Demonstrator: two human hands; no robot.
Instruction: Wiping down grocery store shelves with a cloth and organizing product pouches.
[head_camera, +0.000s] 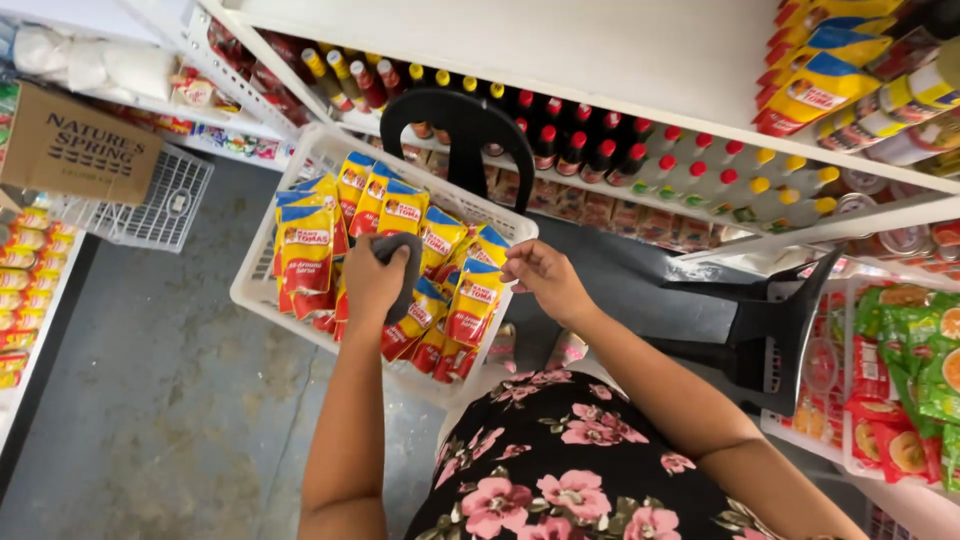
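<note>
Over pouches (470, 300), left hand (372, 283) gripping cloth (402, 262)

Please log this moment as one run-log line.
left hand: shut on grey cloth | right hand: pinching sauce pouch top | pouches in white basket

One view only for us: head camera, worn high, looking steeply down past floral dress (580, 470) at both forearms. We face into shop aisle, white shelf edge (560, 90) running across top, concrete floor (170, 370) far below at left. White basket (262, 290) sits mid-frame, close in, at arm's reach. Wide lens, edges bent. No second view, so no overlap to report.
</note>
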